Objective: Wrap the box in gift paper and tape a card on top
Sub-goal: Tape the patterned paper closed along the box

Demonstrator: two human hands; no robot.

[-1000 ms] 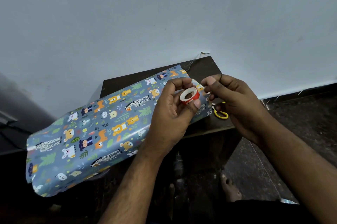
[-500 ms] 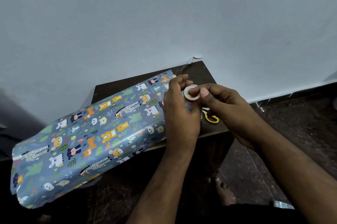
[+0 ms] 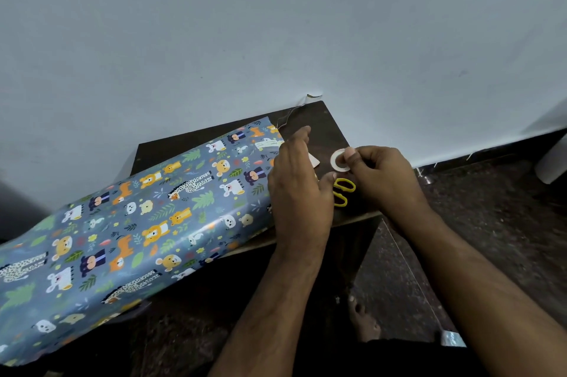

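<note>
The right hand (image 3: 379,175) pinches a white tape roll (image 3: 339,160) just above yellow-handled scissors (image 3: 343,191); the left hand (image 3: 299,185), fingers relaxed, presses the animal-print wrapped box (image 3: 147,220) beside them.

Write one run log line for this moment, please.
right hand: pinches white tape roll | left hand: on animal-print gift paper | yellow scissors: idle

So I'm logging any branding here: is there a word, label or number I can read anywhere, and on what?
White sticker at the far end of the gift paper: it carries print, too small and blurred to read.
Tape roll in the right hand: no print shows.
Yellow scissors: no print shows.
Nothing else bears writing.
</note>
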